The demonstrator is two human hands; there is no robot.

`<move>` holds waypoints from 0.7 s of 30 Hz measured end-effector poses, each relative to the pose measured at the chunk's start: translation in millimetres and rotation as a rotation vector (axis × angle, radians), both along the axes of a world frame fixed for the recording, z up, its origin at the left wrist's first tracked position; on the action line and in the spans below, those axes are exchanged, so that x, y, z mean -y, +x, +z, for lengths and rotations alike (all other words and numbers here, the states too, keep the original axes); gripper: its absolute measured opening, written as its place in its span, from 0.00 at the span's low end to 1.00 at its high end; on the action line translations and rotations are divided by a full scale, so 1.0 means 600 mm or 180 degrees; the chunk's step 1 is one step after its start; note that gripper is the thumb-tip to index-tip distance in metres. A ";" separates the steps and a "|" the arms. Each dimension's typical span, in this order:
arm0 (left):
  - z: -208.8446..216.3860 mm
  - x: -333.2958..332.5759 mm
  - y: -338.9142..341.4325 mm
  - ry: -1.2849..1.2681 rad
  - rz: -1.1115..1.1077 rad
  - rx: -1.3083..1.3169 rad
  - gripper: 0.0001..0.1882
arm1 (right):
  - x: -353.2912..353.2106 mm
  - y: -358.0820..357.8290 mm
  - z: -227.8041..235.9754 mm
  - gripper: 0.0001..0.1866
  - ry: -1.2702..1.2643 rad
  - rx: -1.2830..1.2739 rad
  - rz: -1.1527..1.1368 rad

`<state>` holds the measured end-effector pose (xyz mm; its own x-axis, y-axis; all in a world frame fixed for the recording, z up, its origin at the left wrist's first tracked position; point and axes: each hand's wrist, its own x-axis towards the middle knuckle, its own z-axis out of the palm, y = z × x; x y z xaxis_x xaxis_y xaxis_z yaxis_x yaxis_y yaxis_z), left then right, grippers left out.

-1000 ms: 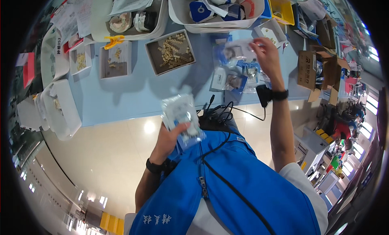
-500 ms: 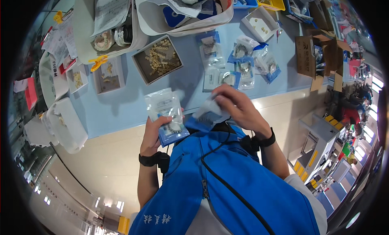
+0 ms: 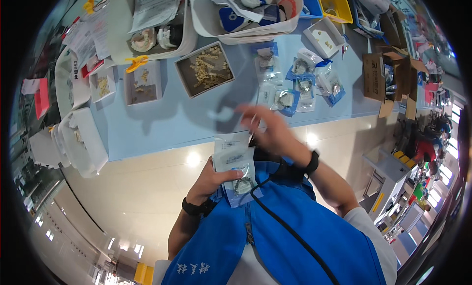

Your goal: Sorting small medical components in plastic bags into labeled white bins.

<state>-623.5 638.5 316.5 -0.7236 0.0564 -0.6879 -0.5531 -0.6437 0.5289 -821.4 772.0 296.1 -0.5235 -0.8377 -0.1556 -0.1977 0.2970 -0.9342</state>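
My left hand grips a small stack of clear plastic bags with printed labels and blue lower ends, thumb pressed on the front one. Through the plastic shows a dark, curved, beaded-looking piece. The stack is held before my blue jacket, off the table's near edge. My right hand is raised just above and right of the bags, smeared by motion. Its fingers look spread, and I see nothing in them. More such bags lie in a loose group on the table, beyond my right hand.
On the blue table stands an open box of small tan pieces, with smaller trays to its left. White bins line the back. A cardboard box sits at right, near a white box of beige bits.
The bags in my left hand have moved right and closer to my body. My right hand has parted from the bag it held and risen up and left.
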 end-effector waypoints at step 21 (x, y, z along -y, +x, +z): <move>-0.139 -0.051 0.091 0.0257 0.1464 0.0096 0.35 | 0.086 -0.290 -0.160 0.12 0.0621 -0.3932 0.2859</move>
<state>-568.9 669.4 232.8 -0.6657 -0.2114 -0.7157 -0.2149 -0.8641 0.4551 -995.2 720.4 200.4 0.2457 -0.9561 -0.1597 -0.9692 -0.2456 -0.0206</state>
